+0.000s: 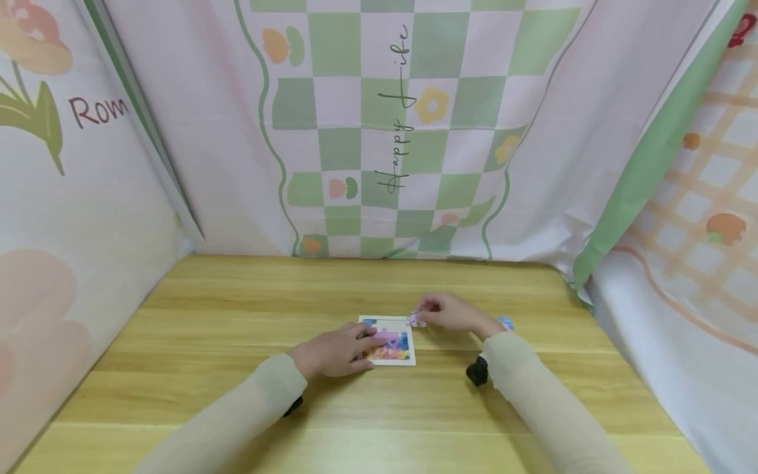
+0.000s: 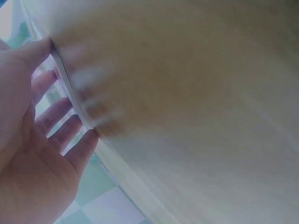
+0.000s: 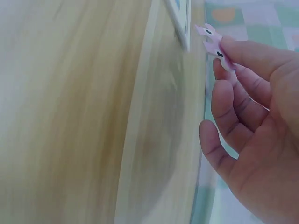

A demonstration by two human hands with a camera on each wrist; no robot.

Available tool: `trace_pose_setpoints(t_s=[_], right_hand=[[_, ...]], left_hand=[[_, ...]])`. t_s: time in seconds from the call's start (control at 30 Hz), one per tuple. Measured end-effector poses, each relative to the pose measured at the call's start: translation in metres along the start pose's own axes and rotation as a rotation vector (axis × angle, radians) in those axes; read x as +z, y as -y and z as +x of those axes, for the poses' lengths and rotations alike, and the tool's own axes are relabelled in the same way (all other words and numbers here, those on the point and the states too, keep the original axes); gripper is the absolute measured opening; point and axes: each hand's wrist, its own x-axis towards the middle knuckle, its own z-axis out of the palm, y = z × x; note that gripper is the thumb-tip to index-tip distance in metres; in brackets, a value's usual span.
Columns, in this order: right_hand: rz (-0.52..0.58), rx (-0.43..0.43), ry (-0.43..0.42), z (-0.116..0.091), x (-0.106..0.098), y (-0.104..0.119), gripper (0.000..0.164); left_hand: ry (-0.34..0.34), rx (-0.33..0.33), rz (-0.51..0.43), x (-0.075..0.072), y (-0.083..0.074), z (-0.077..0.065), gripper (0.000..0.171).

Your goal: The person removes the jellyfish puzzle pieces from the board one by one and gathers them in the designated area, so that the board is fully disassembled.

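Note:
A jigsaw puzzle board (image 1: 412, 361) with a white border lies on the table, its picture pink, blue and yellow. Its upper part shows a pale bare area, and my left hand covers some of the left side. My left hand (image 1: 337, 351) rests on that side with its fingers spread; in the left wrist view, the thumb and fingertips touch the board's edge (image 2: 71, 88). Just above the board's upper right corner, my right hand (image 1: 454, 312) pinches a pink puzzle piece (image 3: 216, 50) between thumb and index finger. The other right fingers are loosely bent.
A blue puzzle piece or small group of pieces (image 1: 506, 322) lies beyond the right wrist, partly hidden by it. The wooden table (image 1: 237, 289) meets a checked curtain (image 1: 387, 131) at the back and printed cloths at both sides.

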Motion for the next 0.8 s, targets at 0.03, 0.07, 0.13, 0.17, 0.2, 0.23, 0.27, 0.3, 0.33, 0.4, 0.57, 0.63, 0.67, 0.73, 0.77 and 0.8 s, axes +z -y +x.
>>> trace_pose_setpoints(t_s=[0.03,0.07,0.13,0.17,0.2,0.23,0.27,0.3,0.33,0.4,0.57,0.63,0.67,0.73,0.77,0.8], right_hand=[[-0.001,0.015,-0.01,-0.004,-0.003,-0.004,0.017],[-0.005,0.027,-0.021,-0.007,-0.006,-0.009,0.018],[-0.012,0.048,-0.044,-0.014,-0.012,-0.017,0.019],[-0.014,0.055,-0.051,-0.018,-0.015,-0.021,0.019],[-0.015,0.063,-0.057,-0.021,-0.018,-0.025,0.019],[-0.016,0.068,-0.061,-0.024,-0.02,-0.029,0.018],[-0.017,0.072,-0.063,-0.027,-0.023,-0.033,0.018],[-0.017,0.076,-0.065,-0.03,-0.025,-0.037,0.018],[-0.015,0.08,-0.063,-0.033,-0.028,-0.041,0.017],[-0.013,0.09,-0.064,-0.039,-0.034,-0.047,0.017],[-0.004,0.121,-0.06,-0.053,-0.049,-0.059,0.017],[0.012,0.153,-0.051,-0.057,-0.055,-0.064,0.018],[0.023,0.168,-0.044,-0.059,-0.057,-0.066,0.02],[0.045,0.197,-0.033,-0.062,-0.061,-0.069,0.022],[0.06,0.214,-0.028,-0.063,-0.062,-0.07,0.023],[0.07,0.218,-0.022,-0.064,-0.063,-0.071,0.024]], left_hand=[[-0.005,0.005,-0.002,0.0,0.0,0.0,0.056],[-0.008,0.01,-0.003,0.001,0.0,0.0,0.056],[-0.012,0.018,-0.005,0.001,0.001,0.0,0.055],[-0.015,0.022,-0.006,0.001,0.001,0.0,0.055],[-0.018,0.027,-0.007,0.001,0.001,0.0,0.055],[-0.017,0.026,-0.007,0.001,0.001,0.0,0.055],[-0.017,0.027,-0.006,0.001,0.001,0.0,0.055],[-0.019,0.03,-0.003,0.001,0.001,0.0,0.055],[-0.018,0.029,-0.002,0.001,0.001,0.0,0.055],[-0.02,0.028,-0.001,0.001,0.001,0.0,0.055],[-0.021,0.023,-0.001,0.003,0.002,0.001,0.055],[-0.021,0.023,0.001,0.003,0.002,0.001,0.055],[-0.021,0.024,0.002,0.003,0.002,0.002,0.055],[-0.02,0.024,0.003,0.003,0.003,0.002,0.055],[-0.019,0.022,0.004,0.003,0.003,0.002,0.055],[-0.019,0.022,0.004,0.003,0.003,0.003,0.055]])
